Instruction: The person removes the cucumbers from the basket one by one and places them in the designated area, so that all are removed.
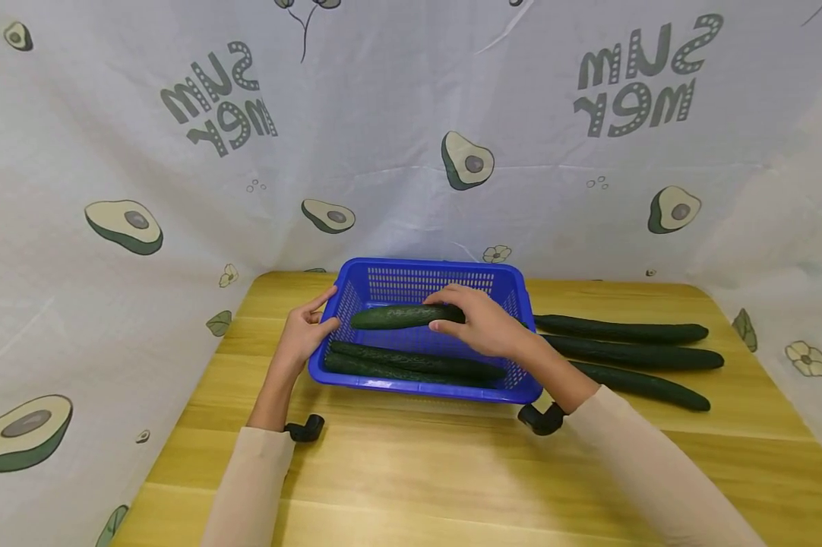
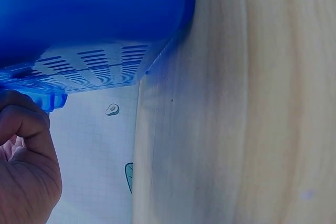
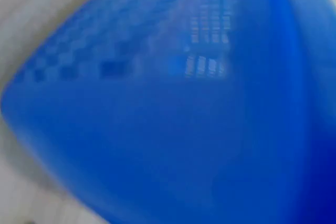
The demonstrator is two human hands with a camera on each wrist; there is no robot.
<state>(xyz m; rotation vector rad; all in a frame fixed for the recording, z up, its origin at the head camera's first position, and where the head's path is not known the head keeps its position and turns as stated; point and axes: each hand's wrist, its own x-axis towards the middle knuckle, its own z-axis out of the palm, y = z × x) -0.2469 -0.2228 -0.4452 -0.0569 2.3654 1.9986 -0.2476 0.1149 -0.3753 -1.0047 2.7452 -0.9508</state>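
Note:
A blue plastic basket [image 1: 425, 390] with slotted walls stands on the table. My left hand [image 1: 303, 333] holds its left rim, thumb over the edge and index finger along the outside. In the left wrist view, curled fingers [image 2: 23, 124] show beside the basket wall [image 2: 105, 14]. Inside the basket, my right hand [image 1: 482, 323] grips a dark green cucumber [image 1: 393, 316] between thumb and fingers, above the basket floor. Two more cucumbers [image 1: 418, 361] lie along the basket's near side. The right wrist view holds only the blurred basket wall [image 3: 157, 140]; the hand is hidden there.
Three cucumbers [image 1: 630, 354] lie side by side on the wooden table [image 1: 411, 471], right of the basket, their left ends near or behind it. A white cloth [image 1: 397, 197] printed with avocados hangs behind the table and along its sides.

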